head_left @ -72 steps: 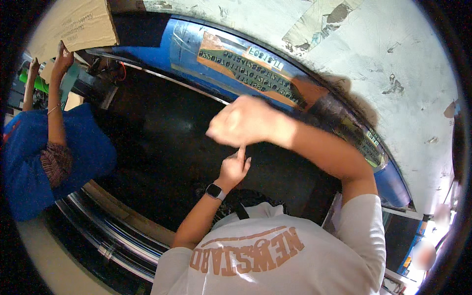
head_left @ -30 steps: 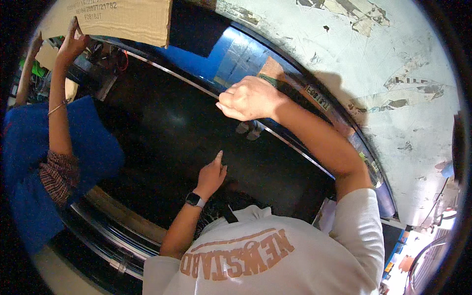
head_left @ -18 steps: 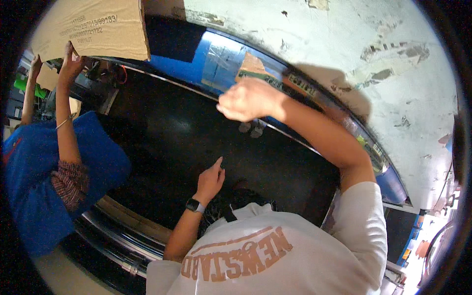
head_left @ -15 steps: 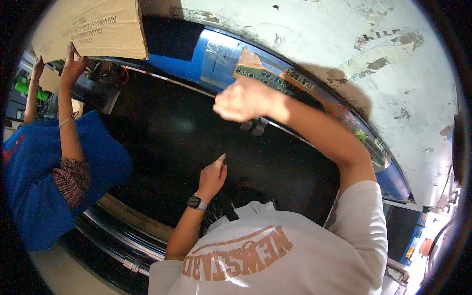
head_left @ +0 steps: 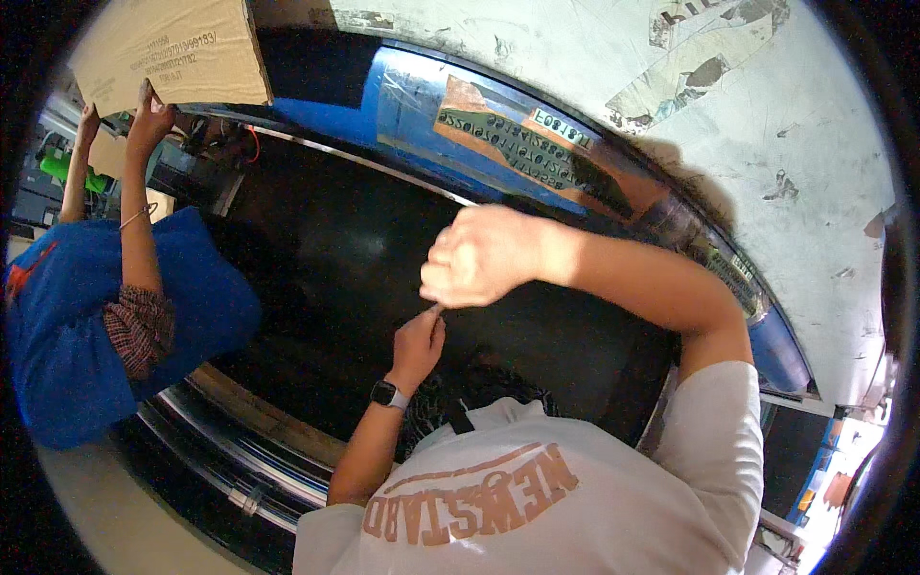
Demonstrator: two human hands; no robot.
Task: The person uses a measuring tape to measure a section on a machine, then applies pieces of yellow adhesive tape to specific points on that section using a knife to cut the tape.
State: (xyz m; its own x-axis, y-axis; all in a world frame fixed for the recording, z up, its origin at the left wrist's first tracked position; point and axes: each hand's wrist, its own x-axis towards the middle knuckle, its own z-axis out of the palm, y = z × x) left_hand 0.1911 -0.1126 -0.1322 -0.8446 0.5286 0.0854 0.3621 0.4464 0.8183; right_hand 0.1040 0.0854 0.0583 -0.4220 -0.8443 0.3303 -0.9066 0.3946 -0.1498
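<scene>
My right hand (head_left: pixel 484 254) is raised in front of me as a closed fist, with nothing visible in it. My left hand (head_left: pixel 418 343), a dark watch (head_left: pixel 385 394) on its wrist, reaches up from below. Its pinched fingertips touch the underside of the right fist. Whether something thin is held between them is too small to tell. Both hands hang over a wide black sheet (head_left: pixel 316 259) lying in a blue-edged frame (head_left: pixel 402 96).
At the left a co-worker in a blue shirt (head_left: pixel 86 316) holds a brown cardboard sheet (head_left: pixel 168 48) overhead with both hands. Curved metal rails (head_left: pixel 240 460) run along the near edge of the black sheet. A scuffed white surface (head_left: pixel 747 125) lies beyond the frame.
My left hand has risen from over the black sheet until its fingertips meet the right fist. The right fist has come lower and closer in. The co-worker still holds the cardboard up.
</scene>
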